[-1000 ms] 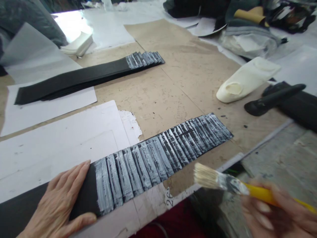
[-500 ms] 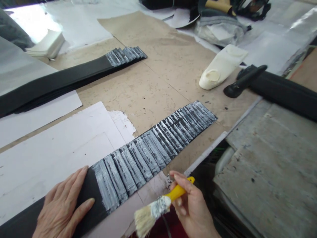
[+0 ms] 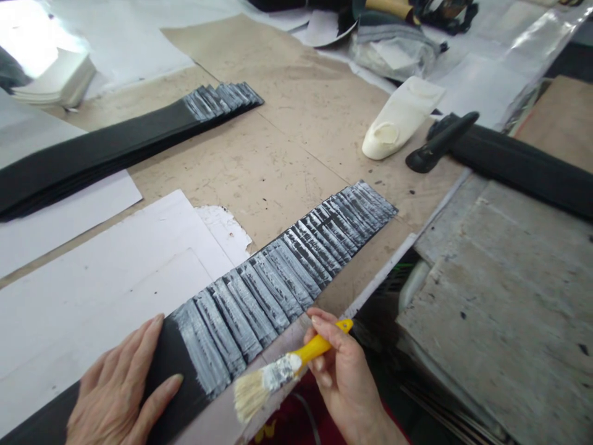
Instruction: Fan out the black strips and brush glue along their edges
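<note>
My left hand [image 3: 121,386] lies flat on the plain black end of a fanned row of black strips [image 3: 162,361], thumb spread from the fingers. The strips' overlapping edges [image 3: 264,284] are streaked with a whitish coating. In my right hand [image 3: 340,371] is a paintbrush [image 3: 316,348] with a yellow handle. Its pale bristles point down and left, just beside the near edge of the strips; whether they touch anything is hard to tell. White residue coats the ferrule.
Another stack of black strips [image 3: 106,145] with whitened ends lies at the back left. White sheets [image 3: 115,259] cover the left side. A cream shoe last [image 3: 401,117], a black tool [image 3: 440,143] and more black strips [image 3: 523,164] lie right. A grey worn board [image 3: 509,296] adjoins the table.
The brush has moved slightly left and up, nearer the coated strips, with my right hand still around it. My left hand stays on the strips. The view has shifted a little.
</note>
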A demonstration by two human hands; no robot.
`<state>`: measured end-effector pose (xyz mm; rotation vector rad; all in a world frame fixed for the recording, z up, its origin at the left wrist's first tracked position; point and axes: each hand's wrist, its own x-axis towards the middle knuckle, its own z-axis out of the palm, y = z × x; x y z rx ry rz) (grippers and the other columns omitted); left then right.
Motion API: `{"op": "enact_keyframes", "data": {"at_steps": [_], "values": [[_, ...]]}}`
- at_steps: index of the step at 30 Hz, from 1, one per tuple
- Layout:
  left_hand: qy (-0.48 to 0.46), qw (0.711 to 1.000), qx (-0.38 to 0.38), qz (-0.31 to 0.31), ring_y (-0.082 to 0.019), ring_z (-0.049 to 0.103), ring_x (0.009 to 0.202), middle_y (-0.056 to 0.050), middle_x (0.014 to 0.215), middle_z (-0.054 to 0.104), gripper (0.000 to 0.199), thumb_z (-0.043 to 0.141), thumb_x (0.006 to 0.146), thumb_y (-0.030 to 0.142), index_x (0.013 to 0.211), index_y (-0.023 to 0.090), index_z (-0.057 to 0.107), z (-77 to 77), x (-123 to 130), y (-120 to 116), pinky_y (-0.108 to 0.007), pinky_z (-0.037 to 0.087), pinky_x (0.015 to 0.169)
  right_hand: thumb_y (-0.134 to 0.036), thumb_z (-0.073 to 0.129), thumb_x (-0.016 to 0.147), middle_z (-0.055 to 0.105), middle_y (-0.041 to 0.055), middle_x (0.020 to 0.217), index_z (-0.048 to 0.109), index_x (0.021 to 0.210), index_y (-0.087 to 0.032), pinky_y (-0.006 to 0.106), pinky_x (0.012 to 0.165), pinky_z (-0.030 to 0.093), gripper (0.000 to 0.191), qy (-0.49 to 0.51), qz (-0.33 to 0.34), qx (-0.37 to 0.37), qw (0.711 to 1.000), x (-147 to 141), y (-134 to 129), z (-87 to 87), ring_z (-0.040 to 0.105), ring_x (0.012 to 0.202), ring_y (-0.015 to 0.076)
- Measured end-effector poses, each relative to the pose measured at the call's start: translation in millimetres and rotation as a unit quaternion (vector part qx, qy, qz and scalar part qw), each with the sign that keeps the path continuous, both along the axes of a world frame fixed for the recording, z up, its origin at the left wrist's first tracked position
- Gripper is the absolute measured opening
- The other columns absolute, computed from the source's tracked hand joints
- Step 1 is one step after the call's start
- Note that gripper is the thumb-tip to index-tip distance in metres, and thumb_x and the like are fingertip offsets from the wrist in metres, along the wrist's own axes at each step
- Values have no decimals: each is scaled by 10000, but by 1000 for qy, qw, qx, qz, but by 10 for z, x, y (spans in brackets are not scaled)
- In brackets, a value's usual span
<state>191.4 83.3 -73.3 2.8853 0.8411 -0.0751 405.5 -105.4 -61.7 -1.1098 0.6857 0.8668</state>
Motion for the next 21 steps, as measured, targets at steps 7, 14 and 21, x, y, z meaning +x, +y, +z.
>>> {"op": "enact_keyframes", "data": {"at_steps": [7, 14, 21], "values": [[-9, 1000, 12, -19, -297, 410, 1174, -106, 1343, 408, 663, 261, 875, 538, 1424, 187, 142, -15, -7, 29, -428, 317, 930, -315, 755, 540, 543, -36, 507, 636, 787, -141, 116, 271, 165, 325, -18, -12, -9, 1000, -10, 29, 41, 339, 299, 16], [-17, 999, 28, -37, -301, 427, 1148, -124, 1321, 424, 659, 267, 882, 519, 1424, 167, 134, 29, 36, 16, -415, 328, 901, -278, 761, 516, 563, -19, 502, 608, 698, -125, 117, 272, 140, 283, 30, 27, 31, 999, -77, 60, 18, 314, 292, 2], [-19, 999, 27, -33, -302, 416, 1152, -124, 1326, 415, 665, 274, 885, 528, 1423, 163, 139, -4, 28, 11, -414, 315, 920, -321, 755, 556, 524, -29, 462, 508, 598, -142, 124, 283, 153, 309, 31, 65, 19, 997, -147, 92, -58, 318, 299, 8]]}}
